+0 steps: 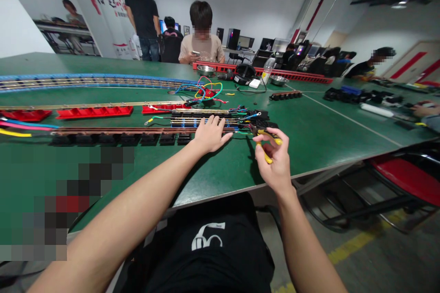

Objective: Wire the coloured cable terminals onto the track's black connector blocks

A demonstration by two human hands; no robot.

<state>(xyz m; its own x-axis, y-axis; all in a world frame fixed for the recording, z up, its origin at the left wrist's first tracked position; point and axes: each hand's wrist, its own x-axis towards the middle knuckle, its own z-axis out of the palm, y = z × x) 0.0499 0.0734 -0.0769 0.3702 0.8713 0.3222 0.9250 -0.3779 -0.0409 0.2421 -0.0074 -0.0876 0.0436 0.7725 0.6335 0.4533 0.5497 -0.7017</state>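
Note:
My left hand (210, 135) lies with its fingers spread on the black and blue rail assembly (185, 121), over its copper-coloured strips. In my right hand (275, 160) is a pair of pliers with yellow handles (267, 153); the jaws point left at the thin wires by the assembly's right end. A green wire (244, 133) runs near the pliers' tip. Whether the jaws touch a wire is too small to tell. Brown strips on black supports (113, 137) run leftward from beside my left hand.
Red supports (94, 112), a blue curved rail (85, 83) and a long red rail (295, 77) lie beyond. A bottle (268, 71) and metal bowls (279, 80) stand farther back. A person with a phone (201, 48) sits opposite. A red stool (405, 178) is at right.

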